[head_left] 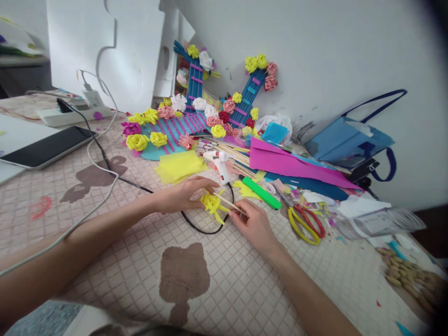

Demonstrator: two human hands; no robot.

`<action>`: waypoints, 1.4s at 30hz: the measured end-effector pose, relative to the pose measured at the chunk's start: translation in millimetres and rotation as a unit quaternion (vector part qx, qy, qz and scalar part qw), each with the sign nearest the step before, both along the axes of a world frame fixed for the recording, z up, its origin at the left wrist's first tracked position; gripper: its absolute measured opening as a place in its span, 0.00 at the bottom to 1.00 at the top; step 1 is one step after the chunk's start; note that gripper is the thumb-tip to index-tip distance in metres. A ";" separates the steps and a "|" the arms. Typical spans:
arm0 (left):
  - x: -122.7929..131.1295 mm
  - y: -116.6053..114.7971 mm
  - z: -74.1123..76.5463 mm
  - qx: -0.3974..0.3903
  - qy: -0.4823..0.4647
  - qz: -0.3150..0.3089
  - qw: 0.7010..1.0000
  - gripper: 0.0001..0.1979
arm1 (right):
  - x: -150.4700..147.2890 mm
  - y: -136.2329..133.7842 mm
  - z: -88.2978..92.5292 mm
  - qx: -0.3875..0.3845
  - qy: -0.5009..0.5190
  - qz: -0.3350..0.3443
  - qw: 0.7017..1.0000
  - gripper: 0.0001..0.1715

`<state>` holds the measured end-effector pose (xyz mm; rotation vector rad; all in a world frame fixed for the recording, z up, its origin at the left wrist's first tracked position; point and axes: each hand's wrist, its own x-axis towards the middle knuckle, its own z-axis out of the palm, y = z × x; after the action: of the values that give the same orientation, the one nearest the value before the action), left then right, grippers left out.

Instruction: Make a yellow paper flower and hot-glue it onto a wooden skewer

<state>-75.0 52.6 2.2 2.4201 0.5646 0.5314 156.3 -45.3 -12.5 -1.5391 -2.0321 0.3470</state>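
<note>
My left hand [185,193] curves around the left side of a yellow paper flower [211,203], its thumb and fingertips closed on the petals. A thin wooden stick [229,202] slants across the flower's upper right. The lower end of that stick is pinched in my right hand [254,221]. Just beyond the flower lies a white hot glue gun [220,165], its black cord [199,229] looping on the table close below both hands. Yellow paper scraps [248,190] and a green marker [262,192] lie right of the glue gun.
Behind stand blue guitar-shaped decorations [175,133] covered in paper flowers. Yellow sheets [180,166], magenta paper [297,165] and scissors [304,226] lie around. A phone [49,145], power strip [72,115] and white cable [101,198] are leftward. Peanuts [406,275] and a blue bag [350,140] are rightward.
</note>
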 end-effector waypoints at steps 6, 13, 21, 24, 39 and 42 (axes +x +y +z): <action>0.1 0.0 1.4 -0.002 -0.005 -0.013 1.000 0.27 | -0.4 0.3 -0.4 -0.004 0.005 0.007 1.000 0.05; -0.1 -1.2 1.9 -0.004 -0.009 -0.005 1.000 0.26 | -0.5 -0.5 -0.9 0.004 0.007 -0.003 1.000 0.08; -0.5 -0.1 0.5 0.011 0.001 -0.009 1.000 0.27 | 0.6 -0.3 -1.0 0.006 0.017 -0.009 1.000 0.07; -0.4 1.2 -0.4 0.014 0.007 -0.009 1.000 0.27 | 0.5 -0.2 -1.0 0.007 0.017 -0.008 1.000 0.07; 0.6 2.4 -1.7 -0.008 0.001 -0.013 1.000 0.26 | 0.9 0.5 -2.6 0.008 0.009 0.000 1.000 0.07; 0.8 1.8 -1.1 -0.009 0.002 -0.009 1.000 0.26 | 1.5 0.5 -3.0 0.008 0.012 0.002 1.000 0.06</action>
<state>-74.2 54.4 1.1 2.4076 0.5455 0.5117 157.8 -44.8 -15.5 -1.5149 -2.0159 0.3488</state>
